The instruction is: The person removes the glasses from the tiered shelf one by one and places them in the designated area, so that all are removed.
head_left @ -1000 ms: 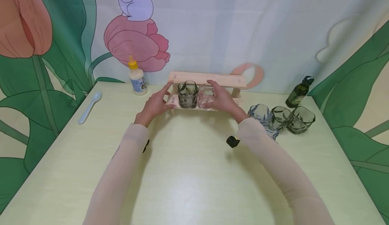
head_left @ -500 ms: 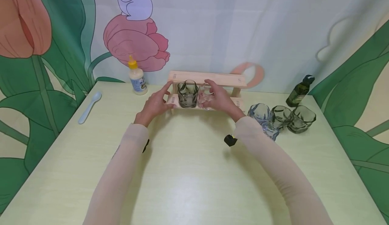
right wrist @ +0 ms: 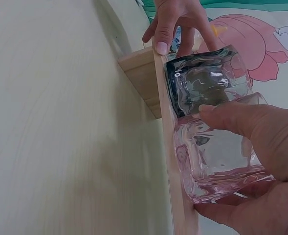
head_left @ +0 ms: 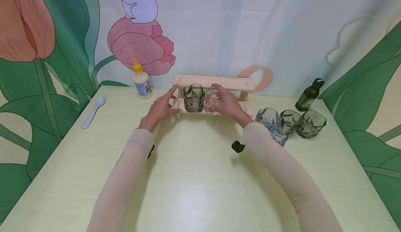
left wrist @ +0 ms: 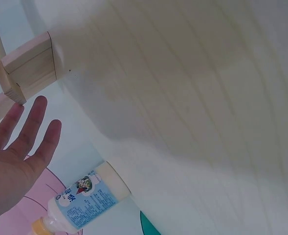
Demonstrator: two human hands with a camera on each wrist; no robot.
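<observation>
Right hand point(head_left: 231, 103) pinches pink glass point(right wrist: 219, 156) on lower tier point(head_left: 245, 107) of wooden rack point(head_left: 214, 81); grey glass point(head_left: 194, 100) beside it, nine o'clock. Left hand point(head_left: 159, 109), fingers extended, touches rack's nine-o'clock end. Risk: over-pushing leftward could tip grey glass.

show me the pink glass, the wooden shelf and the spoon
Pink glass point(right wrist: 222, 154): right wrist view, on the middle of its clear body.
Wooden shelf point(head_left: 206, 80): head view, on the bare top of its upper board.
Spoon point(head_left: 92, 113): head view, on its handle.
</observation>
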